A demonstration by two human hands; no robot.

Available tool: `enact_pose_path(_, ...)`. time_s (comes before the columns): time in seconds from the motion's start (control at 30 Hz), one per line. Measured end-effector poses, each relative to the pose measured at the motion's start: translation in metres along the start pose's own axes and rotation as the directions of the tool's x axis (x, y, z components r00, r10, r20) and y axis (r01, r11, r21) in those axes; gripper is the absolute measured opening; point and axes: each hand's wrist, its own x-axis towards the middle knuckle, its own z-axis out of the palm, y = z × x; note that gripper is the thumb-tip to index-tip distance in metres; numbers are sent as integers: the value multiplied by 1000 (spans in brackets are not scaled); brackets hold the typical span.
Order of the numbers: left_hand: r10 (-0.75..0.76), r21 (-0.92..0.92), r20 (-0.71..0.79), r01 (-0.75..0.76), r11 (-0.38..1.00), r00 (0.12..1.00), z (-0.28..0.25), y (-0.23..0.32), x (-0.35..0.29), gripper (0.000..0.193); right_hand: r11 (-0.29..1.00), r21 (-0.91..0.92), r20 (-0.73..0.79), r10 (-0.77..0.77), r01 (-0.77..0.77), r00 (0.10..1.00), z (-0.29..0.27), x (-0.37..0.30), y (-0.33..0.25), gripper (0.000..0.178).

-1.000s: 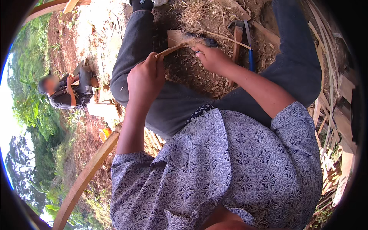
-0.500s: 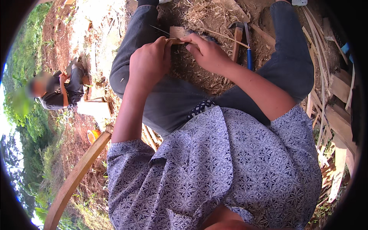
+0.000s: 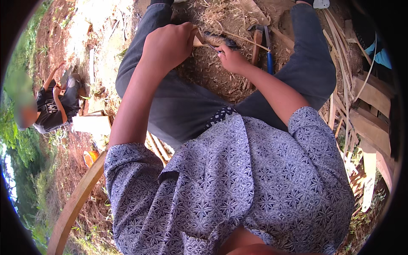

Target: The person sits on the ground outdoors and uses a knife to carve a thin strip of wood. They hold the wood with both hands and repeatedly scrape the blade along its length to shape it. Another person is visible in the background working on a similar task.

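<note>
A: Position of the wood strip (image 3: 197,39) relative to your hands?

B: Just right of the curled fingers of your left hand (image 3: 172,42). That hand is the nearer one, touching it. Long axis appears to slant from those fingers toward your right hand (image 3: 231,58), which sits slightly apart. Far end: hard to separate from the ground (image 3: 204,78) behind.

A: State of each hand?

B: Left: closed on the strip, its back hiding most of the grip. Right: fingers curled closed around a thin bladed tool (image 3: 211,46), the blade directed toward the strip; handle mostly covered.

A: Nearby?

B: To the right of your right hand, a hammer (image 3: 256,49) and a blue-handled tool (image 3: 270,63) lie side by side; wood shavings (image 3: 216,15) ahead.
</note>
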Motion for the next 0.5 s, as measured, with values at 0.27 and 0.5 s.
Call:
enact_pose_path(0.27, -8, -19, 44, 9, 1000, 999, 2, -26, -2, 28, 881, 398, -242, -166, 254, 956, -33, -43, -78, 33)
enact_pose_path(0.5, -27, -7, 71, 28, 1000, 997, -3, -39, -4, 27, 953, 228, -233, -146, 200, 962, -2, -11, -38, 32)
